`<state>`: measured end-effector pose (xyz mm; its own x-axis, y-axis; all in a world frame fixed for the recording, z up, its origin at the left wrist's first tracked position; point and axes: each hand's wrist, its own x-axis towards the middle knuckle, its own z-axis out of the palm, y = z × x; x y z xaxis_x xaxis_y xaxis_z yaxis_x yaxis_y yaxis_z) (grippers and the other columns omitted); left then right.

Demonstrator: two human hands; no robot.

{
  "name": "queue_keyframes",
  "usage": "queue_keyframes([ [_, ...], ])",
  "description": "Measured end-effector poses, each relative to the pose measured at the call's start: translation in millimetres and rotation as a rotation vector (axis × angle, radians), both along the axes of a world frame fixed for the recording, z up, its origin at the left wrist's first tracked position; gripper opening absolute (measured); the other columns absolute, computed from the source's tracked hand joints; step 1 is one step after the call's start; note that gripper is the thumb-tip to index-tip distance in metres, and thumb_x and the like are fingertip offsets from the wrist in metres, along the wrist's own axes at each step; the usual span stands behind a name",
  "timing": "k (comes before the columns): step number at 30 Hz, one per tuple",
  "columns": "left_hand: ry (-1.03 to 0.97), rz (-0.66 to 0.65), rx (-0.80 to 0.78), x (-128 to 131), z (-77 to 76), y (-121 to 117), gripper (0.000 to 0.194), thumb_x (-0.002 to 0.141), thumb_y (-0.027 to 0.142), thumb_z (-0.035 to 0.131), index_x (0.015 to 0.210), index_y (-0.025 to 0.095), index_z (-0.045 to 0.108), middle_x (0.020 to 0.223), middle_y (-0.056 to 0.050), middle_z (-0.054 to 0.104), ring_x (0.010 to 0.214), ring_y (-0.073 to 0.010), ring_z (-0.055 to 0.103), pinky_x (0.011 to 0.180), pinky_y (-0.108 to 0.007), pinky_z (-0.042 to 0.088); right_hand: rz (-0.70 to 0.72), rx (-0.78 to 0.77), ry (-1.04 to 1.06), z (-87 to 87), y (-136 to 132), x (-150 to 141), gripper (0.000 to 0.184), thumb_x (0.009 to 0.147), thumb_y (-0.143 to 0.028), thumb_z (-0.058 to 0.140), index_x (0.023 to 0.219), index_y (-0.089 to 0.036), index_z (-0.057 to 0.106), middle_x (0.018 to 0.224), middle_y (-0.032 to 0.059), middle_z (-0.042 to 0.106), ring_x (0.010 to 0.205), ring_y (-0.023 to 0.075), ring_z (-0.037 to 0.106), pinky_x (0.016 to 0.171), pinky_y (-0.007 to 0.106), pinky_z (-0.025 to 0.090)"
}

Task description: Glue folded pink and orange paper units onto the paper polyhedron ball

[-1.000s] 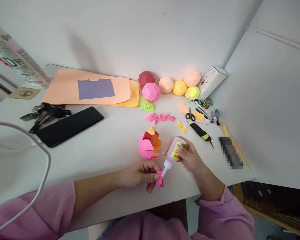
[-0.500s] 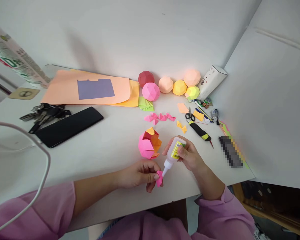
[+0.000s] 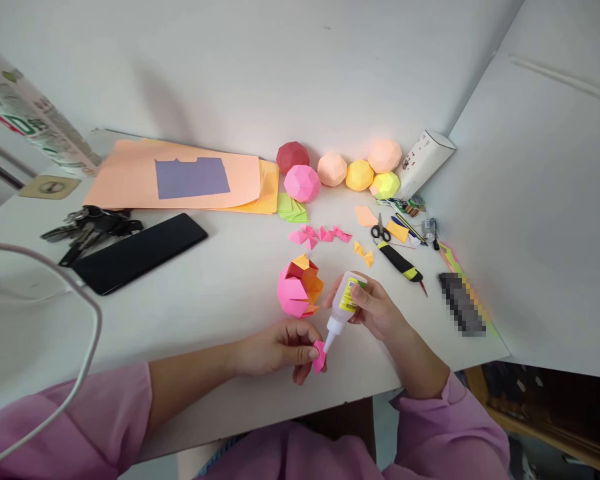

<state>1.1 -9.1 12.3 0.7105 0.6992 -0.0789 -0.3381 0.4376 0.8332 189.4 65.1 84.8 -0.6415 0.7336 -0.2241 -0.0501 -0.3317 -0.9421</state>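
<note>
Between thumb and fingers, my left hand (image 3: 287,350) pinches a small folded pink paper piece (image 3: 319,358) near the table's front edge. My right hand (image 3: 375,307) is wrapped around a clear glue bottle (image 3: 349,298) with a yellow label. The bottle is tilted nozzle down, its white tip at the upper right edge of the pink piece; whether glue is coming out cannot be made out. Just beyond my hands sits a partly open paper ball (image 3: 293,293), pink outside with orange inside. Behind it lie several folded pink pieces (image 3: 325,234) and small orange pieces (image 3: 364,254).
Finished paper balls (image 3: 303,183) line the wall. Scissors (image 3: 380,230) and a black-and-yellow cutter (image 3: 400,261) lie at right. Orange paper sheets (image 3: 130,180), keys (image 3: 90,227) and a black phone (image 3: 143,253) are at left. A white cable (image 3: 93,347) loops past my left sleeve.
My right hand has tipped the glue bottle slightly more upright and a little to the left, its nozzle staying at the pink piece. My left hand has barely moved.
</note>
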Motion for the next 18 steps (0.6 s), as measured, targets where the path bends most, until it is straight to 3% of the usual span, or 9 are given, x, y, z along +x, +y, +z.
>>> queue_keyframes([
  [4, 0.004, 0.005, 0.009, 0.1, 2.2, 0.4, 0.028, 0.083, 0.041, 0.068, 0.083, 0.013, 0.064, 0.072, -0.002, 0.066, 0.053, -0.0078, 0.058, 0.055, -0.023, 0.048, -0.014, -0.067, 0.031, 0.7, 3.5, 2.5, 0.041, 0.078, -0.058, 0.065, 0.087, -0.018, 0.059, 0.07, 0.0044, 0.066, 0.045, 0.0077, 0.043, 0.038, 0.019, 0.025],
  [8, -0.014, 0.003, 0.061, 0.5, 3.2, 1.4, 0.028, 0.083, 0.041, 0.068, 0.082, 0.012, 0.068, 0.072, 0.0, 0.058, 0.054, -0.0069, 0.056, 0.054, -0.022, 0.049, -0.203, 0.02, 0.098, 1.8, 17.5, 8.4, 0.037, 0.074, -0.052, 0.068, 0.09, -0.021, 0.057, 0.079, 0.0026, 0.066, 0.045, 0.0081, 0.048, 0.04, 0.021, 0.035],
  [11, -0.022, 0.031, 0.07, 0.7, 1.8, 1.3, 0.026, 0.078, 0.041, 0.073, 0.08, 0.015, 0.071, 0.083, 0.0, 0.052, 0.057, -0.0054, 0.053, 0.052, -0.02, 0.051, -0.391, 0.246, -0.005, -8.4, 34.6, 13.8, 0.033, 0.069, -0.038, 0.074, 0.086, -0.023, 0.05, 0.095, 0.0013, 0.062, 0.063, 0.0131, 0.061, 0.056, 0.028, 0.049],
  [14, 0.036, 0.044, 0.077, 0.4, -0.2, 0.1, 0.024, 0.075, 0.04, 0.075, 0.08, 0.017, 0.074, 0.077, 0.002, 0.047, 0.06, -0.0065, 0.049, 0.052, -0.018, 0.052, -0.548, 0.541, -0.379, -31.0, 53.2, 18.9, 0.027, 0.07, -0.03, 0.069, 0.076, -0.022, 0.044, 0.099, 0.0022, 0.056, 0.084, 0.018, 0.062, 0.07, 0.033, 0.051],
  [16, 0.062, 0.034, 0.085, 0.1, -1.0, -0.7, 0.024, 0.074, 0.041, 0.075, 0.081, 0.018, 0.075, 0.074, 0.002, 0.048, 0.059, -0.0066, 0.05, 0.051, -0.018, 0.051, -0.55, 0.817, -0.676, -46.8, 63.8, 21.2, 0.022, 0.067, -0.023, 0.064, 0.069, -0.022, 0.043, 0.091, 0.003, 0.054, 0.09, 0.0205, 0.057, 0.082, 0.038, 0.048],
  [18, 0.071, 0.037, 0.105, 0.2, -1.0, -1.1, 0.026, 0.075, 0.043, 0.075, 0.08, 0.017, 0.075, 0.071, 0.002, 0.05, 0.055, -0.0061, 0.051, 0.051, -0.019, 0.049, -0.526, 0.898, -0.749, -57.5, 70.8, 22.0, 0.019, 0.064, -0.017, 0.062, 0.064, -0.022, 0.043, 0.086, 0.0036, 0.053, 0.09, 0.0218, 0.055, 0.087, 0.04, 0.045],
])
